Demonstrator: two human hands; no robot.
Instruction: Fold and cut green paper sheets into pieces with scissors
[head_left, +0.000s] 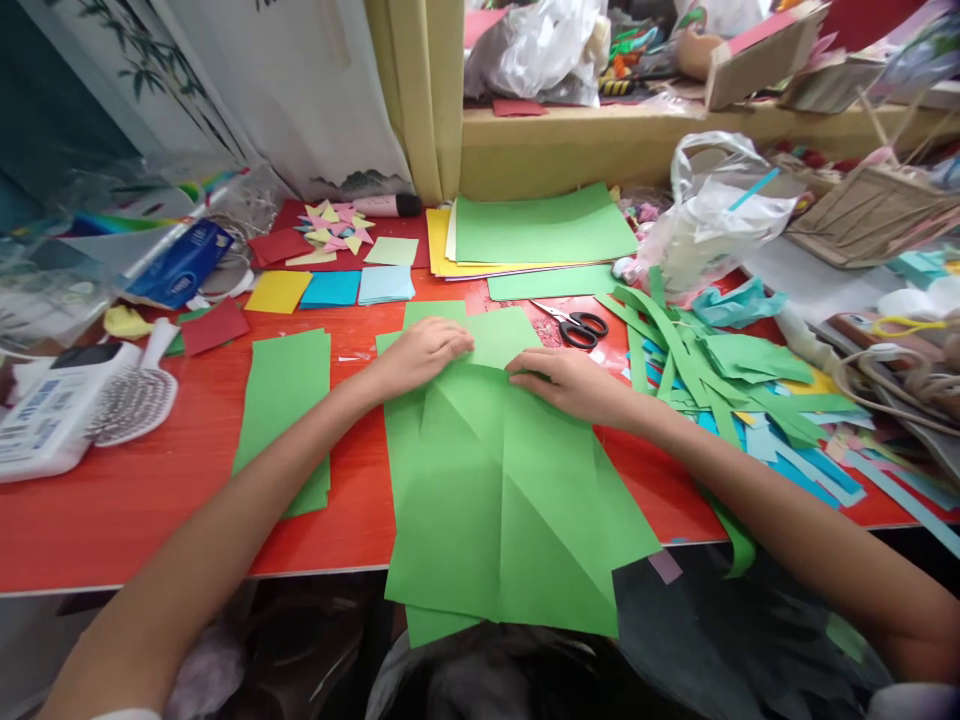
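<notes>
A creased green sheet of paper (pixel 480 490) lies on top of other green sheets, its near end hanging past the table's front edge. At its far edge, my left hand (pixel 427 355) rests with the fingers curled together on the paper. My right hand (pixel 566 382) pinches that same far edge a little to the right, thumb and fingers closed on it. Fold lines cross the sheet, one running down its middle. Beyond the hands, scissors (pixel 577 325) with black handles lie apart from both.
To the left sits a stack of green paper (pixel 289 410). Green and blue paper scraps (pixel 720 370) are heaped at right. Behind are large coloured sheets (pixel 540 230), small paper squares (pixel 330 288) and paper stars (pixel 336 228). A hairbrush (pixel 139 400) lies far left.
</notes>
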